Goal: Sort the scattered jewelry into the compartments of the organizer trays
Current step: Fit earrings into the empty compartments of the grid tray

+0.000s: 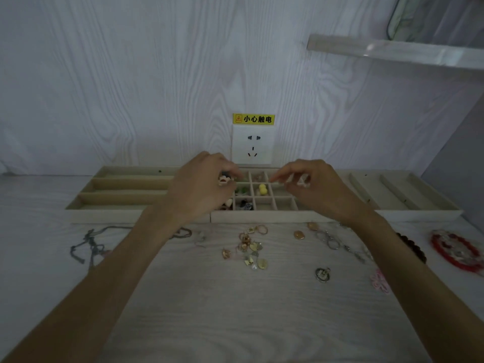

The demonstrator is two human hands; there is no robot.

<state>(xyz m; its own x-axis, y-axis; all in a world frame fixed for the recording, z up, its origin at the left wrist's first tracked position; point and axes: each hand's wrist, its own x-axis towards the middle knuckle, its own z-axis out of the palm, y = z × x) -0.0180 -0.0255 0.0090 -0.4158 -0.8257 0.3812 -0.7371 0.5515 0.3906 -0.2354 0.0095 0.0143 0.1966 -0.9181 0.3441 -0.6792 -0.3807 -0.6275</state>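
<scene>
Head view, looking down over a pale wood-grain table [209,297]. Three beige organizer trays sit in a row against the wall: a left tray [117,197] with long slots, a middle grid tray [264,203] of small square compartments, a right tray [408,197] with angled dividers.

Left hand [201,187] hovers over the grid tray's left part, fingers curled round a small pale-and-dark piece [224,179]; what it is cannot be told. Right hand [311,184] is over the grid's right part, thumb and forefinger drawn together; too blurred to tell if they pinch anything.

Grid compartments hold a yellow bead [262,189], green bits [242,190], a blue-white piece [247,205].

Loose on the table, in front of the trays: gold earrings cluster [251,244], grey cord necklace [91,244], silver key-ring chain [330,239], round pendant [322,275], pink knot [379,282], red bracelet [458,251].

Wall socket [252,145] with yellow warning label [253,119] behind.
</scene>
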